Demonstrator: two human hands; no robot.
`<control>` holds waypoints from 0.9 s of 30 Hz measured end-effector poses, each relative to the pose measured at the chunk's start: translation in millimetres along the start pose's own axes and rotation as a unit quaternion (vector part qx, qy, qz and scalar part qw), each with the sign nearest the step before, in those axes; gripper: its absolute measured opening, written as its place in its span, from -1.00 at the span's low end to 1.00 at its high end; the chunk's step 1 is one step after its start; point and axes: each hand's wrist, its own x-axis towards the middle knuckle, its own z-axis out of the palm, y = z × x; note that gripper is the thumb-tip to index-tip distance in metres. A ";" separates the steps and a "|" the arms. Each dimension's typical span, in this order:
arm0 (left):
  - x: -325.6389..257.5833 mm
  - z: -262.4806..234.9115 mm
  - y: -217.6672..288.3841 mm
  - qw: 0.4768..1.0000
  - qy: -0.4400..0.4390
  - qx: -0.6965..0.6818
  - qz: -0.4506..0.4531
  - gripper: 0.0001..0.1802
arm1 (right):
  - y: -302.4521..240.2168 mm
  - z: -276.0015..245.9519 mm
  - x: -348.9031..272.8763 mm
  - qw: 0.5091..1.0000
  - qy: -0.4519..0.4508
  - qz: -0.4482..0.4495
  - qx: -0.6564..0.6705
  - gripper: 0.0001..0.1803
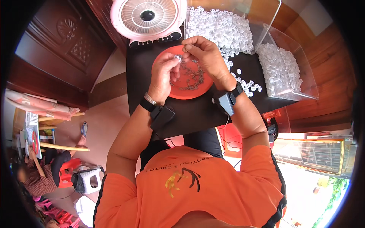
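Note:
My left hand (163, 74) is closed in a pinch on a small white plastic piece (177, 58), held over the left side of a red round plate (182, 95). Just right of it and a little higher, my right hand (207, 57) has its thumb and forefinger pressed together; whatever lies between them is too small to make out. Scattered across the plate under both hands are many thin grey metal pins or nails (195, 78). Loose white oval pieces (249, 88) with dark holes lie on the dark table (178, 117) beyond my right wrist.
A clear bin (218, 30) heaped with white pieces stands at the back, another clear bin (279, 72) at the right. A pink fan (147, 17) sits at the back left. Far left, another person (40, 178) sits at a low table near stools (91, 180).

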 end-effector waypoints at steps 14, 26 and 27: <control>6.1 -0.4 0.1 0.995 -0.047 -0.081 0.031 -0.86 | 16.2 14.6 -8.2 0.997 0.057 -0.048 0.032 -0.89; 3.6 -0.8 3.4 0.999 -0.002 0.032 0.037 -0.87 | 7.6 14.1 -5.8 0.997 0.042 -0.055 -0.025 -0.87; 3.4 -0.8 3.2 0.999 -0.003 0.033 0.036 -0.87 | 8.7 13.1 -6.3 0.998 0.032 -0.039 -0.021 -0.87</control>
